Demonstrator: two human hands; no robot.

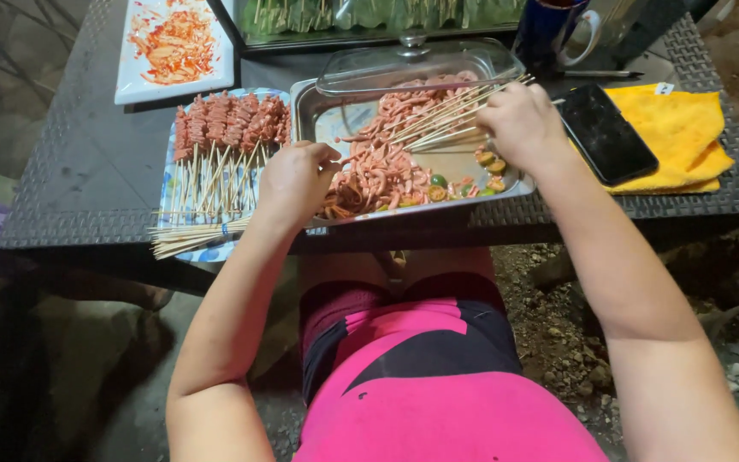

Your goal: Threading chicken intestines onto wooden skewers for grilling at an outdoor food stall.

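A metal tray point(305, 111) on the dark woven table holds pink sausage pieces point(378, 175) and a few vegetable slices point(481, 181). My right hand point(519, 124) is closed around a bundle of bamboo skewers point(446, 115) that fans out over the tray to the left. My left hand point(297, 180) rests at the tray's near left corner, its fingers curled among the sausage pieces; I cannot see what they pinch. To the left, a patterned plate point(173, 192) carries several filled skewers point(228, 124) laid side by side.
A clear lid point(369, 68) leans on the tray's far rim. A black phone point(605, 133) lies on a yellow cloth point(686, 128) at right. A blue mug point(549, 30), a white plate of orange shreds point(173, 43) and a dish of greens point(369, 17) stand behind.
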